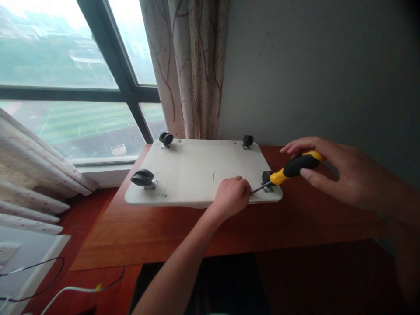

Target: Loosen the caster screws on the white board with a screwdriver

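Observation:
A white board (190, 168) with rounded corners lies flat, its black casters pointing up: near left (143, 178), far left (166, 138), far right (248, 140) and near right (267, 177). My right hand (344, 173) is round the end of a yellow and black screwdriver (301, 165), thumb below the handle and fingers above. Its shaft slants down left to the board's near right corner, beside the near right caster. My left hand (232, 194) rests on the near edge with curled fingers by the screwdriver's tip. Whatever those fingers pinch is hidden.
The board sits on a reddish-brown wooden table (144, 236). A window (65, 127) and patterned curtains (193, 65) are behind and left, with a grey wall (311, 65) behind right. Cables (75, 288) run at the lower left. A dark shape (229, 280) lies below the table's front edge.

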The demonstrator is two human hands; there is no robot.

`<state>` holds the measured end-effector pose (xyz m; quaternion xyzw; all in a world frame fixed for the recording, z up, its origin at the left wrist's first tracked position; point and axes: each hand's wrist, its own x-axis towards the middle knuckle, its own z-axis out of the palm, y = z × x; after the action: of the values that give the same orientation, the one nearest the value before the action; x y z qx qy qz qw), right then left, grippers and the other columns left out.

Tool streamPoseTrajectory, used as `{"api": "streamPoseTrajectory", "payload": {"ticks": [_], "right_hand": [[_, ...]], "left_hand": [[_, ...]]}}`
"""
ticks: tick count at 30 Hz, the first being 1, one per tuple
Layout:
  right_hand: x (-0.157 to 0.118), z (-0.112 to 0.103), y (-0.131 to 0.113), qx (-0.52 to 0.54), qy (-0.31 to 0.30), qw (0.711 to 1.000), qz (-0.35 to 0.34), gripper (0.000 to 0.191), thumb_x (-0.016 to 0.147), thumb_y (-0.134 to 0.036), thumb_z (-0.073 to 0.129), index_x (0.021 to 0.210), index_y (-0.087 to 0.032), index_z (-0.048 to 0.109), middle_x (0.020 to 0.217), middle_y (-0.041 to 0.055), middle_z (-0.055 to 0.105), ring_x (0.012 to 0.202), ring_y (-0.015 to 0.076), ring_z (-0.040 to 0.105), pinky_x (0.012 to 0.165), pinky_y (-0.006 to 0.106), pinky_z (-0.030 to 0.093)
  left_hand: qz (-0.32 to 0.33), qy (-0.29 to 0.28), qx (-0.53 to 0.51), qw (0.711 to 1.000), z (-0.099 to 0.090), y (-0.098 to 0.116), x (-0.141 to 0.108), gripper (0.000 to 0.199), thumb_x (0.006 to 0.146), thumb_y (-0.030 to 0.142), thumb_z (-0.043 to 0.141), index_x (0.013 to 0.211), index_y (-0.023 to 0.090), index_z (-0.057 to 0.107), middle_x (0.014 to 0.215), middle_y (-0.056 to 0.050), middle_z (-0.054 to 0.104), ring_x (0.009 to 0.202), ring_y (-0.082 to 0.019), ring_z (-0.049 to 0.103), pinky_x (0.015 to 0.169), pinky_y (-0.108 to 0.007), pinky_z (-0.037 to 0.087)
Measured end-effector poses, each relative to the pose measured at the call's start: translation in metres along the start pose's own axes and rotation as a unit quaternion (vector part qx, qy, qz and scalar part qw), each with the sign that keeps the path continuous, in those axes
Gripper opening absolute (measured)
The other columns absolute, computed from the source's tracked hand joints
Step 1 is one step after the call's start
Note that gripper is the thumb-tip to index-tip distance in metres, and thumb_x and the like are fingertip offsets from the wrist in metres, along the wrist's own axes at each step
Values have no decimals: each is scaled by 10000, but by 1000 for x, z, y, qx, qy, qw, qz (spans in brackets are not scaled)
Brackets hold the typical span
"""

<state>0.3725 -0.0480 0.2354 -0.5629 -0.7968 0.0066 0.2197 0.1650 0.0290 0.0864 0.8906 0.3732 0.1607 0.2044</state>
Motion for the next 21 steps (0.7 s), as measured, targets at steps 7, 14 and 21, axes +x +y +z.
{"api": "streamPoseTrajectory", "payload": {"ticks": [7,14,21], "right_hand": [[0,-2,1,-29,-13,999,9,205,926,-431,611,1067,-287,651,1100,36,744,930,244,701,805,362,517],[-20,-19,16,-9,76,997,-15,188,904,-330,669,1091,-328,647,1118,2,723,1001,238,693,864,330,500],[-39,-11,33,-37,94,994,39,210,889,-362,667,1097,-379,647,1135,13,727,1008,291,701,866,397,512]], "left_hand": [[13,-13,23,1000,-3,0,-3,210,829,281,610,996,193,702,1016,-88,714,922,-254,686,847,-373,528],[23,-39,65,997,-6,0,4,204,888,350,588,941,182,691,988,-99,722,866,-253,700,782,-367,535],[58,-49,127,989,-4,12,13,258,891,268,533,1024,108,686,1019,-183,726,888,-301,714,753,-395,530]]}}
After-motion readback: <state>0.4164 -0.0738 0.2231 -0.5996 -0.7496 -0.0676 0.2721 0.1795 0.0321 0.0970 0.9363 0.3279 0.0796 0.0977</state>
